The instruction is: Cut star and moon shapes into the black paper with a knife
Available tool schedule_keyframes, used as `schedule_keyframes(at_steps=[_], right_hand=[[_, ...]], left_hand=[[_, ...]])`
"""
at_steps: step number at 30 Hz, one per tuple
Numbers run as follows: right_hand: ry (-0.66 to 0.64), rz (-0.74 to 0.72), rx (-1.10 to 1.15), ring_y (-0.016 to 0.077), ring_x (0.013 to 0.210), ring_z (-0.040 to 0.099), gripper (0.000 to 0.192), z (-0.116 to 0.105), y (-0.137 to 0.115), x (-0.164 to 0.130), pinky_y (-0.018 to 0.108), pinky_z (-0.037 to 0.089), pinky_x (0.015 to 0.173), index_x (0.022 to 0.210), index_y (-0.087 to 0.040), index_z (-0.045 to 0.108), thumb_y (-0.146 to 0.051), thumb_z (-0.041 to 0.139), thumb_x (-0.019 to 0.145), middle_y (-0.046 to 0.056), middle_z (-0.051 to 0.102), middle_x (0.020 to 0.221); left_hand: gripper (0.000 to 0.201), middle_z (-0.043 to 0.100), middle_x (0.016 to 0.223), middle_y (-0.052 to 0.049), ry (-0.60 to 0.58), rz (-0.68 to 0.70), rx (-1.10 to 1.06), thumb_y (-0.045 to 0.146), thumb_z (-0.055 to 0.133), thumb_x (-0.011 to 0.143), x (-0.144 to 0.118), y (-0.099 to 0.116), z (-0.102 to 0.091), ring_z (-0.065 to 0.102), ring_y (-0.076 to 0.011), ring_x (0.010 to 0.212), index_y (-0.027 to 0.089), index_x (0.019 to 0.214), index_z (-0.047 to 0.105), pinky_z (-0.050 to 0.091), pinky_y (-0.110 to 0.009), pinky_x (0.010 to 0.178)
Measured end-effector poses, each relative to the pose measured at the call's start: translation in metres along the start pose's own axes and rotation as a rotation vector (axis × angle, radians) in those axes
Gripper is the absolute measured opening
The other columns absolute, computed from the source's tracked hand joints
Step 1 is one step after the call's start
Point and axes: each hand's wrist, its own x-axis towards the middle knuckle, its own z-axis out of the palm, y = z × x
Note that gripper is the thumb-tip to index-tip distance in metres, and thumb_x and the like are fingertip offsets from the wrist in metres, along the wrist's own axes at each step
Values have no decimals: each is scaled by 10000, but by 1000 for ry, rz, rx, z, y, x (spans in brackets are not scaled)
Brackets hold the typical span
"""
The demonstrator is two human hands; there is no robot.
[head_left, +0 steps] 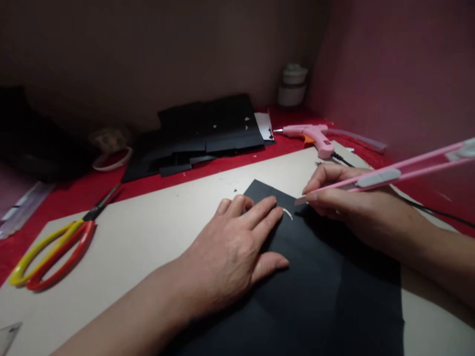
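A large sheet of black paper (304, 296) lies on a cream board (148, 237). My left hand (237, 242) rests flat on the sheet near its far corner, fingers stretched out and thumb apart. A thin curved white mark (288, 213), perhaps a cut slit, shows just beyond its fingertips. My right hand (337, 193) grips a pink utility knife (408, 165) like a pen. The blade points left, close above the paper, to the right of the mark; whether the tip touches cannot be made out.
Scissors (63, 247) with yellow and red handles lie at left. A pink glue gun (311, 136) with a black cord rests at the back right. Several black sheets (215, 123) are stacked behind the board on red cloth (148, 185). A white jar (293, 86) stands near the wall.
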Motion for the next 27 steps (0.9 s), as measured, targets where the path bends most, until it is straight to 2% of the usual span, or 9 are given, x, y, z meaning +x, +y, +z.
schedule_keyframes(at_steps=[1, 4, 10, 16, 22, 27], right_hand=[[-15, 110, 132, 129, 527, 480, 132, -1, 2, 0, 264, 350, 453, 725, -241, 600, -280, 680, 822, -23, 565, 599], [-37, 159, 194, 131, 557, 469, 124, -1, 7, 2, 270, 334, 484, 746, -243, 616, -304, 699, 816, -22, 580, 629], [-24, 202, 178, 110, 585, 468, 132, 0, 4, 1, 267, 328, 515, 733, -235, 621, -305, 701, 812, -42, 589, 638], [-19, 182, 129, 108, 550, 468, 104, 0, 1, 0, 264, 312, 475, 704, -232, 631, -244, 700, 781, -40, 575, 599], [-65, 116, 60, 100, 512, 423, 121, 1, -7, -1, 248, 275, 432, 682, -232, 610, -221, 667, 788, -40, 540, 580], [-36, 56, -18, 93, 503, 407, 128, 3, -14, -3, 238, 281, 417, 659, -230, 584, -238, 658, 764, -49, 531, 566]], left_hand=[[578, 535, 1498, -128, 8, -5, -18, 509, 488, 1016, 0, 0, 0, 488, -319, 1075, 109, 1432, 518, 461, -554, 955], [499, 578, 1437, -127, 66, -24, -44, 465, 496, 1024, -1, -2, 3, 500, -291, 1046, 119, 1381, 539, 490, -503, 907], [400, 582, 1414, -133, 135, -20, -45, 334, 542, 1018, -4, -5, 10, 499, -291, 1052, 122, 1358, 536, 487, -501, 897], [200, 669, 1131, -137, 270, -84, -81, 147, 486, 1013, -4, -8, 8, 543, -253, 977, 102, 1146, 628, 494, -461, 852], [249, 647, 1171, -146, 187, -73, -52, 194, 497, 1013, -3, -9, 4, 537, -269, 1006, 111, 1203, 636, 493, -480, 873], [261, 642, 1171, -152, 200, -44, -11, 206, 478, 1025, -3, -10, 5, 528, -268, 1001, 118, 1209, 640, 491, -470, 852]])
